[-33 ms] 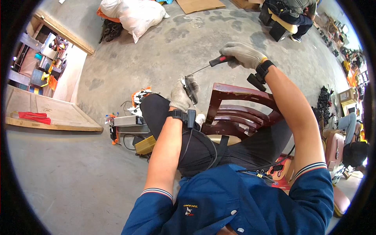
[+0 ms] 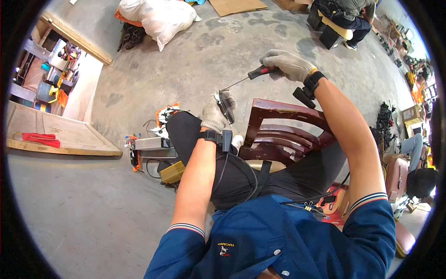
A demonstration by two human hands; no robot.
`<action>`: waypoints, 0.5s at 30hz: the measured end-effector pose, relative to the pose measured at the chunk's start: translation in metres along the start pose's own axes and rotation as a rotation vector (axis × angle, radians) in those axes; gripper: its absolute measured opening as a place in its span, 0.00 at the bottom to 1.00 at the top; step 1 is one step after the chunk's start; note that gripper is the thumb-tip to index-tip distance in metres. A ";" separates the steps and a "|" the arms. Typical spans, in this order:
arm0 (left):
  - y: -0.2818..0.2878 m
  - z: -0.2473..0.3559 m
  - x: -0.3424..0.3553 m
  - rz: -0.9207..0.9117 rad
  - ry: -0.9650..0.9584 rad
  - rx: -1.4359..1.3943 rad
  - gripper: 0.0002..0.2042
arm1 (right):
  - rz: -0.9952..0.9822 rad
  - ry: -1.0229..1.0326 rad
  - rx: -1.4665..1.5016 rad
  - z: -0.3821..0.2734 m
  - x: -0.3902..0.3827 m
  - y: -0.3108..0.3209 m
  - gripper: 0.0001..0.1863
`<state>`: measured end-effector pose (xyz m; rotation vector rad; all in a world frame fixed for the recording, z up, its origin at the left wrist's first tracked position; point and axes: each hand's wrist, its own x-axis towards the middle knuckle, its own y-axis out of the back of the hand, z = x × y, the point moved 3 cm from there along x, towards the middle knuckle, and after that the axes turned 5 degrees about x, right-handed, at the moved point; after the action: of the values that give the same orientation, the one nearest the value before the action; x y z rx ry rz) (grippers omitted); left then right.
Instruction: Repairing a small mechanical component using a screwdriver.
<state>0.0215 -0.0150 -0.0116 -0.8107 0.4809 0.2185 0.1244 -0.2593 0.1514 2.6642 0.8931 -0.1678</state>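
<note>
My gloved right hand [image 2: 290, 65] is closed around the black-and-red handle of a screwdriver [image 2: 259, 72]. Its thin metal shaft slants down to the left, and the tip meets the upper end of a small dark, flat, rounded device [image 2: 226, 108]. That device is gripped in my gloved left hand [image 2: 214, 114], held out above my left knee. Too little of it shows to name its kind. Both wrists carry black straps with small boxes. Just right of my left hand stands the backrest of a dark red wooden chair [image 2: 292, 109], between my legs.
By my left leg lie silver finned metal boxes [image 2: 155, 148], a gold box [image 2: 172, 172] and loose cables. A wooden panel [image 2: 60, 130] with a red cloth [image 2: 41, 139] is at the left. White sacks [image 2: 160, 18] lie ahead; another person sits far right, with boxes and clutter along that side.
</note>
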 end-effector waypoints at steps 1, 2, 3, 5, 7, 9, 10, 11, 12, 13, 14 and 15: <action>0.000 0.000 0.000 -0.008 -0.006 0.000 0.23 | 0.094 -0.131 0.238 0.005 0.000 0.000 0.15; 0.001 0.000 -0.001 -0.008 -0.003 0.000 0.23 | 0.072 -0.115 0.250 0.005 0.001 -0.003 0.15; 0.000 0.000 -0.001 -0.016 -0.011 -0.001 0.23 | 0.104 -0.088 0.259 0.004 0.000 -0.004 0.15; 0.000 0.000 -0.001 -0.014 -0.022 0.007 0.23 | 0.134 -0.062 0.267 0.000 -0.002 -0.004 0.15; 0.000 0.001 -0.002 -0.015 -0.031 0.019 0.23 | 0.089 -0.159 0.212 -0.002 -0.004 -0.005 0.15; -0.001 0.003 -0.003 -0.023 -0.036 0.030 0.23 | 0.084 -0.197 0.188 -0.004 -0.006 -0.003 0.14; -0.001 0.003 -0.003 -0.017 -0.027 0.022 0.23 | 0.079 -0.235 0.174 -0.003 -0.007 -0.003 0.14; -0.001 0.003 -0.004 -0.010 -0.017 0.013 0.22 | 0.077 -0.238 0.167 -0.003 -0.007 -0.002 0.14; -0.002 0.002 -0.004 -0.010 -0.016 0.012 0.22 | 0.080 -0.201 0.134 -0.004 -0.006 -0.001 0.14; -0.003 0.002 -0.004 -0.011 -0.026 0.005 0.22 | 0.078 -0.158 0.106 -0.004 -0.005 -0.001 0.14; -0.003 0.002 -0.004 -0.001 -0.023 -0.004 0.22 | 0.078 -0.166 0.099 -0.003 -0.005 0.000 0.14; -0.003 0.003 -0.004 -0.009 -0.039 -0.006 0.22 | 0.040 -0.044 -0.040 -0.005 -0.004 -0.001 0.13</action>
<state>0.0201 -0.0153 -0.0061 -0.8128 0.4401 0.2275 0.1207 -0.2592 0.1569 2.6291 0.8203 -0.1969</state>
